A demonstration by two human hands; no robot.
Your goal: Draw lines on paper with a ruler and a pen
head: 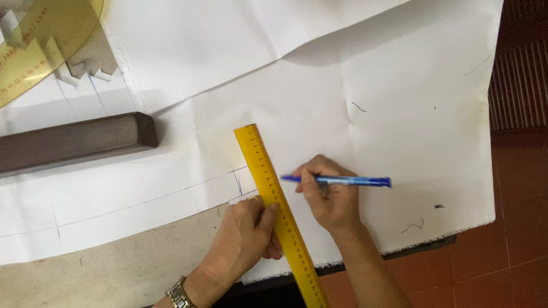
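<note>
Head view looks down on a white cloth spread over a table, with a yellow ruler lying slantwise across the cloth, its top end toward the middle and its lower end running off the near edge. The left hand presses down on the ruler from its left side; its fingers are curled over the ruler's left edge and lie flat on its face, pinning it rather than lifting it. A metal wristwatch sits on that wrist. The right hand rests on the cloth just to the right of the ruler, its fingers closed around a blue pen. The pen lies nearly level, its tip pointing left and touching or almost touching the ruler's right edge, its cap end sticking out to the right past the knuckles. Thin pen lines cross the cloth left of the ruler. Farther left lies a dark wooden bar, and a clear yellow curved template fills the top left corner. Red floor tiles show at right.
</note>
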